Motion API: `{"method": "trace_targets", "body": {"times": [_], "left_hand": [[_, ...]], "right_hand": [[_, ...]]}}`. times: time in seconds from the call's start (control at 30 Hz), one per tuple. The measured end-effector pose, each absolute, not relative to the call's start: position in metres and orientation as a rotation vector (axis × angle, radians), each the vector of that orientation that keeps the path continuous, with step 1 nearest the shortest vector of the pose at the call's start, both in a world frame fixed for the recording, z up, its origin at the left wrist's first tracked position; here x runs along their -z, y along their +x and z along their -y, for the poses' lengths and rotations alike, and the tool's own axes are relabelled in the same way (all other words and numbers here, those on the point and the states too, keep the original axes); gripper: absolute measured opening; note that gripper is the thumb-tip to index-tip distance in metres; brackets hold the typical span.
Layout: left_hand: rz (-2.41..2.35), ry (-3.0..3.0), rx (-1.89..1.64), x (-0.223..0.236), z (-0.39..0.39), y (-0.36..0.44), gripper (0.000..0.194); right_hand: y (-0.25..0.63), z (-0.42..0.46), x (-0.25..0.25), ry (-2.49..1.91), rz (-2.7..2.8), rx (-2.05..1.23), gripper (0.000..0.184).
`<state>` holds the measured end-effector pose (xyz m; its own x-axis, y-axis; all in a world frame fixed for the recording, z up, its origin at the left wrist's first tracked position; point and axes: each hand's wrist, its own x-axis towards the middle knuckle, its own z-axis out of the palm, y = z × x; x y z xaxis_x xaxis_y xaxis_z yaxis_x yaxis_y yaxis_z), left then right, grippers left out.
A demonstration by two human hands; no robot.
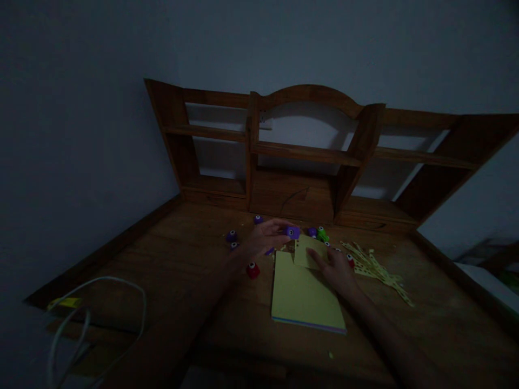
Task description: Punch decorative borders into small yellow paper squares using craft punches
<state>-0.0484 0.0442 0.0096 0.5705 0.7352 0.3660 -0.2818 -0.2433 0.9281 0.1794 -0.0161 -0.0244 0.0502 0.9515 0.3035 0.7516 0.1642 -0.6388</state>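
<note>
Just beyond the far edge of the paper stack [306, 302], the left hand [265, 237] is gripping a purple punch [293, 233], fingers and thumb clamping its body. Over the stack's far right part, the right hand [338, 270] is pinching a small yellow sheet [306, 254], the thumb lying on top; whether the sheet is entering the punch's slot, I cannot tell. Left of the stack, a red punch [253, 270] is sitting; right of it, yellow strips [379, 270] are lying in a heap; beyond it, a green punch [323, 235] is resting.
</note>
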Motion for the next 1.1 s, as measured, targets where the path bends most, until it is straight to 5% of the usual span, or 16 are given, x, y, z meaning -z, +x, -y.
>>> {"method": "trace_targets", "body": {"times": [0.3,1.1], "left_hand": [[-0.314,1.497,-0.866,-0.016,-0.040,-0.048,0.055],[-0.302,1.640,-0.902,-0.027,-0.037,-0.050,0.043]], "right_hand": [[0.179,0.017,0.024,-1.644,1.746,-0.358,0.046],[0.179,0.016,0.025,-1.652,1.754,-0.374,0.047]]}}
